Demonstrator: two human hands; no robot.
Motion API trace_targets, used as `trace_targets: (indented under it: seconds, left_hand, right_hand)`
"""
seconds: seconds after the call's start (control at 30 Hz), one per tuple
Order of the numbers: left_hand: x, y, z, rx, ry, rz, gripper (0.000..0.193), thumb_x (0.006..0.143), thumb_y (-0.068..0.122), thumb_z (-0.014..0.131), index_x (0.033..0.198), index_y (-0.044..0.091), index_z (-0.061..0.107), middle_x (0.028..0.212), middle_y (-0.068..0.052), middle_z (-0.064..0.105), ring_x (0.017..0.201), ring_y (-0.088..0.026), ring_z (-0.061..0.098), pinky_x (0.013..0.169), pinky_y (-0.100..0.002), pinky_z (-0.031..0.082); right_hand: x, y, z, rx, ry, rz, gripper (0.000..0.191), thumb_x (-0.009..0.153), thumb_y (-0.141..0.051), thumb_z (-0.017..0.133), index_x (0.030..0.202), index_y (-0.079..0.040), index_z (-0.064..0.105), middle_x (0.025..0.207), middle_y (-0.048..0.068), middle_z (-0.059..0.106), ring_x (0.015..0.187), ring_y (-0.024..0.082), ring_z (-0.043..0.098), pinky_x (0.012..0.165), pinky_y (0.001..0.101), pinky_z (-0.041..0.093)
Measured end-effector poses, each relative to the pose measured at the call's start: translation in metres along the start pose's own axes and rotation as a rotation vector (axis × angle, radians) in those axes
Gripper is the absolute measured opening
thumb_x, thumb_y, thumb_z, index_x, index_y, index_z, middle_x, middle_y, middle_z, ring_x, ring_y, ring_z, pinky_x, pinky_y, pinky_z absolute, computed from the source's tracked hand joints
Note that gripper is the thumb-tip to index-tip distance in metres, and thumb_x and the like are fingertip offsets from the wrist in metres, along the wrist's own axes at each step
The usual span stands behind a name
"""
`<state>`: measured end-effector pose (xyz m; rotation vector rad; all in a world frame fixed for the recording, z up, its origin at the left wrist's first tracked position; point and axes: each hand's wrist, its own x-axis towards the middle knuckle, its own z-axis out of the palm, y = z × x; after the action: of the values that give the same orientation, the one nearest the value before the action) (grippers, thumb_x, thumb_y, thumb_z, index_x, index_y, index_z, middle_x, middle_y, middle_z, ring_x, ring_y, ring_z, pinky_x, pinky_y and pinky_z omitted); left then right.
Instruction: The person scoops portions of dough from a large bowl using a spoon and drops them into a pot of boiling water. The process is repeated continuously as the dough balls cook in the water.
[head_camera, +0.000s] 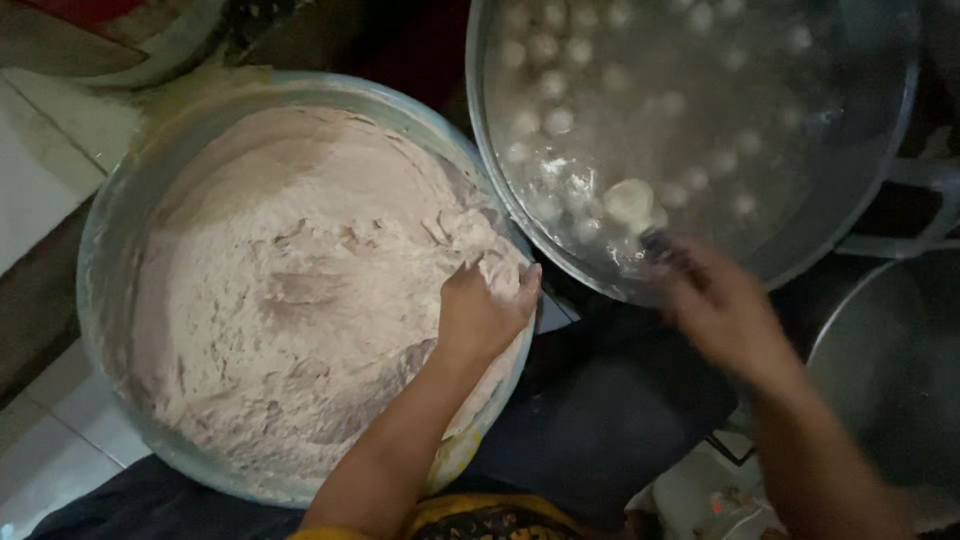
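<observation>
A wide pale-blue basin (110, 230) holds a large mass of pinkish-beige paste (290, 300). My left hand (483, 310) rests at the basin's right side, fingers dug into the paste and closed on a lump of it. To the right stands a big metal pot (880, 170) of steaming water with several pale round balls (560, 120) floating in it. My right hand (720, 310) is blurred at the pot's near rim, with what looks like a small dark utensil handle (655, 243) at its fingertips. A fresh ball (630, 200) floats just beyond it.
A second metal pot (890, 370) sits at the lower right, behind my right forearm. White floor tiles (40, 180) show at the left. Another container's edge (120, 40) is at the top left. My dark-clothed lap lies between basin and pots.
</observation>
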<state>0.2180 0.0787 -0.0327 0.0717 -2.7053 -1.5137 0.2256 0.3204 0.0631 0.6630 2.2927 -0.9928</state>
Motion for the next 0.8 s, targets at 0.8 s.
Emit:
trace_targets:
  seconds: [0.8]
  left_hand:
    - [-0.003,-0.003,-0.005,0.181,-0.020,0.184,0.047,0.075,0.042,0.087,0.090,-0.001,0.074,0.102,-0.024,0.074,0.096,-0.043,0.070,0.082,-0.046,0.058]
  right_hand:
    - [0.029,0.014,-0.002,-0.127,0.079,-0.355,0.059,0.096,-0.016,0.058,0.154,-0.012,0.047,0.121,0.016,0.067,0.096,0.022,0.068,0.082,0.0375,0.056]
